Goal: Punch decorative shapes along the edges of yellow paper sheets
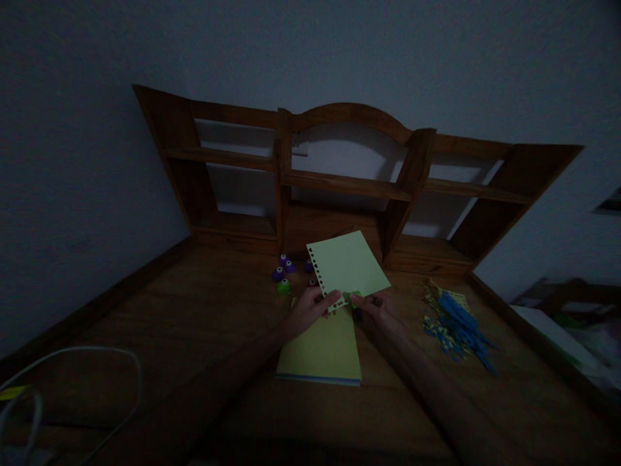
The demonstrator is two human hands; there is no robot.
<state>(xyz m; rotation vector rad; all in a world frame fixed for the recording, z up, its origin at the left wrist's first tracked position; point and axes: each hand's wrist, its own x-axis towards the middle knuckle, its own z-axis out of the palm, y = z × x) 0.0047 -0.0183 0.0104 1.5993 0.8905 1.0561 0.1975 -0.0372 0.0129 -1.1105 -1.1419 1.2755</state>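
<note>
Pale sheet (348, 262), long axis slanting away leftward; hands (306, 309) (383, 315) pinching: left, its corner; right, green punch (357, 297).

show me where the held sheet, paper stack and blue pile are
Sheet (349, 262): head view, middle of its face.
Paper stack (321, 351): head view, middle of its top face.
Blue pile (460, 320): head view, around its middle.

Dim light is leaving the plain bluish-grey wall (310, 52) murky and grainy; the pale yellow paper sheet with a punched edge (347, 262) is showing brightest. Darkness is swallowing the brown wooden desktop's (194, 310) near edge. Wide-angle distortion is stretching the brown wooden shelf unit (349, 186) outward.
</note>
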